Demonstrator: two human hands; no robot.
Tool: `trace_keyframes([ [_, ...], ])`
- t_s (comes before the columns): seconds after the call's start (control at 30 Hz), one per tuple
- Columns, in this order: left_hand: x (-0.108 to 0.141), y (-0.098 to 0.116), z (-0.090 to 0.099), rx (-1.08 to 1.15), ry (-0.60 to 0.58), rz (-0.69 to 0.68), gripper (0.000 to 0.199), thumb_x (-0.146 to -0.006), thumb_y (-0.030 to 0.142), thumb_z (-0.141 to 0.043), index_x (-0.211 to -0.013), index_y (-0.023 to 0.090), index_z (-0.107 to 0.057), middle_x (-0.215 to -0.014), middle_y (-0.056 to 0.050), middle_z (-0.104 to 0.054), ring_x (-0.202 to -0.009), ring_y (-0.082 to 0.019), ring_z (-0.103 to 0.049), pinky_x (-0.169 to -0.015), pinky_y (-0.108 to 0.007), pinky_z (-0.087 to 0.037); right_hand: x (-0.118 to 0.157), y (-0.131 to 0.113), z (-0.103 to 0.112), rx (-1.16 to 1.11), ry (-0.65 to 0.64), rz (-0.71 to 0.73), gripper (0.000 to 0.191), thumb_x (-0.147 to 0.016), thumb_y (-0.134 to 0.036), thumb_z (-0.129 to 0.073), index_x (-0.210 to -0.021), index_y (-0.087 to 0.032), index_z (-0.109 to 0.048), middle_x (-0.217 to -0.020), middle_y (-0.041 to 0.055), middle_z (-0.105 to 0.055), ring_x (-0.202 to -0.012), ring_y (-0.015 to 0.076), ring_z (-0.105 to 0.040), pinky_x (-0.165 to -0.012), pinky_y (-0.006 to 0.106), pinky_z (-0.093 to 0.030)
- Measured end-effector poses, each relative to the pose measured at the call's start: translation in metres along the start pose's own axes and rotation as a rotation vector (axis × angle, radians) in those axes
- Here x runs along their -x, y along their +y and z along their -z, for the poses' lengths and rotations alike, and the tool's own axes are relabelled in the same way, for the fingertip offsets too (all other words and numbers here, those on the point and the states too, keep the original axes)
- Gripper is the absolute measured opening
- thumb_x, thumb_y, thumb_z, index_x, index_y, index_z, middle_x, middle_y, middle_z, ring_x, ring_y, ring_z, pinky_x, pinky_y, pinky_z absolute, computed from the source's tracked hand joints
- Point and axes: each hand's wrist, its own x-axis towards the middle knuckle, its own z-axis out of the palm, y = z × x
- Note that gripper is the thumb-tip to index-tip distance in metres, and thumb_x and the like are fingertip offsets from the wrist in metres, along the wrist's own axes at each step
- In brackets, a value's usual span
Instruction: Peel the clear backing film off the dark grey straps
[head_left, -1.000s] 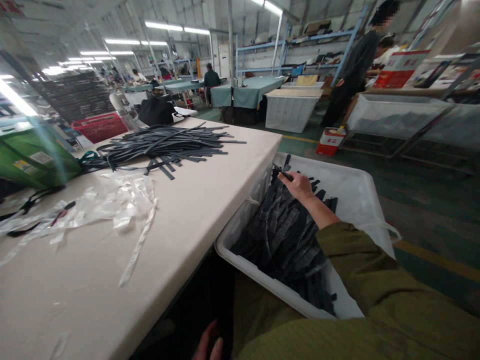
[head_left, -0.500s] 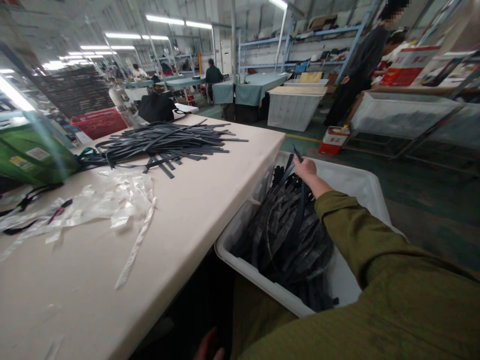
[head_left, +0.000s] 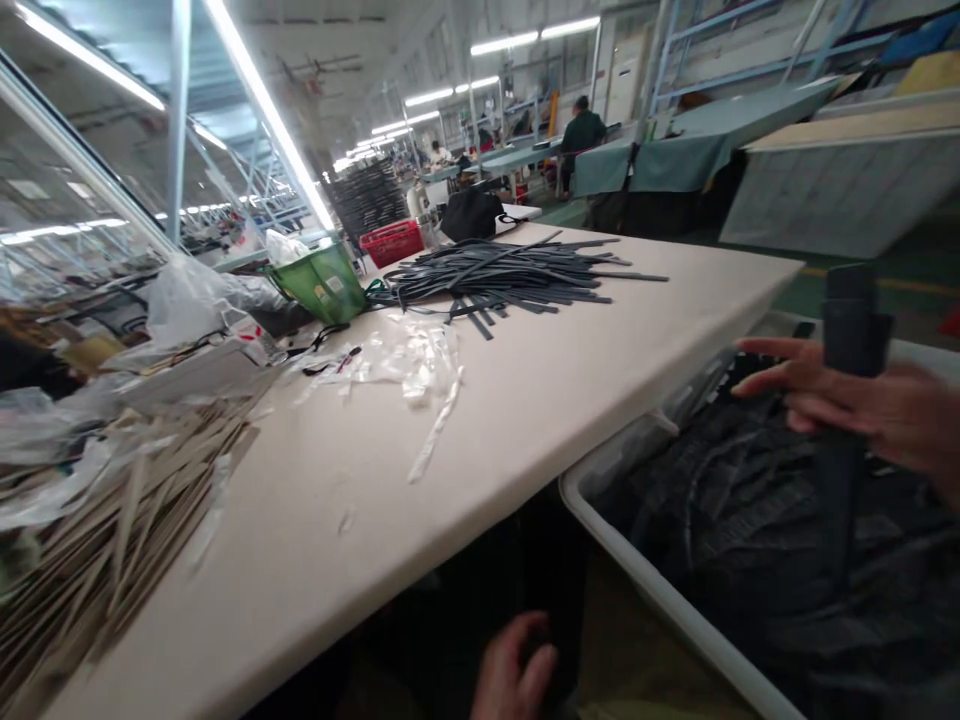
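In the head camera view, a worker's right hand [head_left: 892,405] grasps a dark, flat fabric strip [head_left: 851,300] above a white plastic bin [head_left: 679,610] at a factory table [head_left: 517,430]. Blur hides whether the hand holds 1 folded strip or more. The strip's long axis runs nearly upright: its broad upper end stands above the fingers, and its tail hangs below the palm toward the heaped dark strips [head_left: 757,510] in the bin. The thumb side of the hand faces the table, with 2 fingers reaching that way.

The left hand [head_left: 510,670], low beside the table edge, is relaxed and half-curled, with nothing visible in it; the right is the nearer hand to the bin. Across the tabletop, a pile of gray strips [head_left: 510,270] lies beyond clear plastic scraps [head_left: 420,360].
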Motion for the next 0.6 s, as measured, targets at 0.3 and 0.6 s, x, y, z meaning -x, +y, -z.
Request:
trace_keyframes([
  [0.3, 0.028, 0.099, 0.039, 0.457, 0.266, -0.272, 0.047, -0.079, 0.048, -0.072, -0.114, 0.018, -0.068, -0.108, -0.011, -0.074, -0.099, -0.025, -0.068, -0.088, -0.035, -0.054, 0.142, -0.084, -0.202, -0.578, -1.279, -0.284, 0.029, -0.069, -0.035, -0.079, -0.086, -0.016, -0.066, -0.070, -0.0006, -0.068, -0.054, 0.0098, -0.057, -0.042, 0.016, -0.047],
  [0.6, 0.025, 0.095, 0.052, 0.443, 0.435, -0.133, 0.032, -0.078, 0.042, -0.074, -0.093, 0.013, -0.077, -0.085, -0.006, -0.076, -0.081, -0.020, -0.067, -0.075, -0.028, -0.051, 0.153, -0.074, -0.232, -0.551, -1.352, -0.203, 0.044, -0.084, -0.058, -0.064, -0.091, -0.014, -0.066, -0.069, -0.0003, -0.066, -0.045, 0.0069, -0.050, -0.040, 0.017, -0.041],
])
